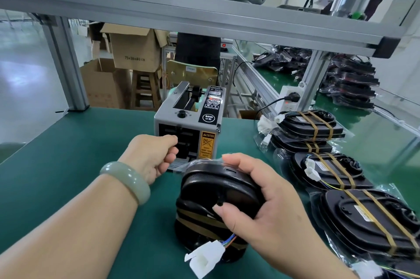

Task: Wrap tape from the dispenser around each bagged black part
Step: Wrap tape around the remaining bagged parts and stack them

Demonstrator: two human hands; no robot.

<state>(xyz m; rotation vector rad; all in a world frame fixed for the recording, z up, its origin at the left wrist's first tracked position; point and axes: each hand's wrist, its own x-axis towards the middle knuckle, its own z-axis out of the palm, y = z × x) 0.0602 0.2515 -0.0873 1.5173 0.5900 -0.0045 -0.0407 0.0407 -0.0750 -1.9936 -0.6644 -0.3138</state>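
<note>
A grey tape dispenser (189, 117) stands on the green table (79, 146), its outlet facing me. My left hand (152, 155), fingers curled, is at the outlet slot; whether it pinches a tape strip I cannot tell. My right hand (261, 206) grips a bagged black part (211, 190) standing on edge in front of the dispenser. Brown tape bands cross its lower half, and a white connector (204, 258) hangs from its wires.
Several bagged black parts (322, 171) with two brown tape bands each lie in a row at the right. More black parts (350, 83) are piled on the far belt. A power strip (289, 99), cardboard boxes (134, 51), a stool and a standing person are behind the table.
</note>
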